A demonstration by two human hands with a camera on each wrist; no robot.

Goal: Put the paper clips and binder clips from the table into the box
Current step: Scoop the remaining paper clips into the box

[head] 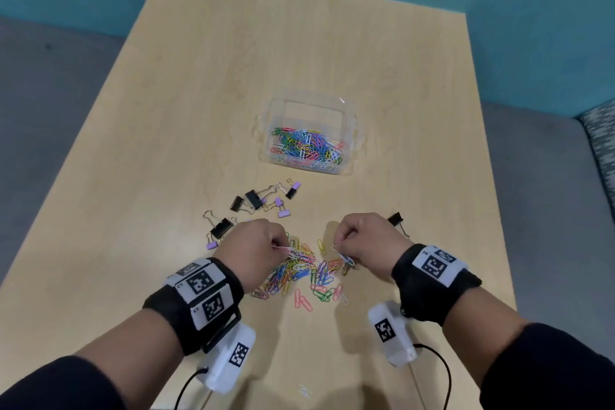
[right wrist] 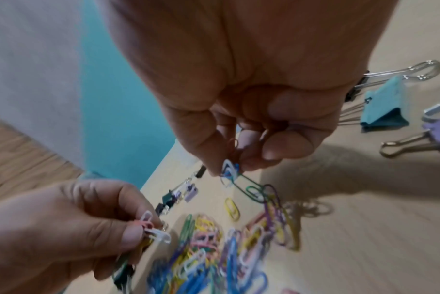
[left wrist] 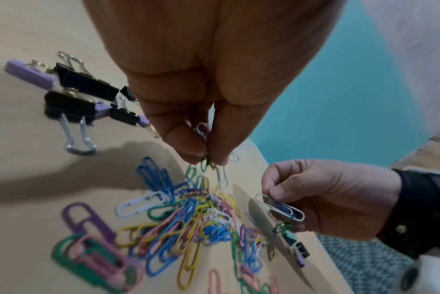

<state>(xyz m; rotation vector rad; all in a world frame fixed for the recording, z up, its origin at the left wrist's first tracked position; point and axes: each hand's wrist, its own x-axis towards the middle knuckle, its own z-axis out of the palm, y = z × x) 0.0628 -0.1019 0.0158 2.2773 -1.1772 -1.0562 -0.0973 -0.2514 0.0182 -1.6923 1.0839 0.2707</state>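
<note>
While both wrists hover over the desk's near edge, the left hand [head: 254,243] and right hand [head: 364,236] each pinch paper clips [head: 299,271], knuckles up.

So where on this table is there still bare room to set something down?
Bare wood lies beyond the clear box to the table's far edge, and along both sides. It's crowded between box and hands: binder clips, then the paper clip pile.

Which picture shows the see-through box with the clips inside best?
The head view: the clear plastic box sits whole on the table, open, with colourful paper clips inside. The left wrist and right wrist views do not show the box at all.
</note>
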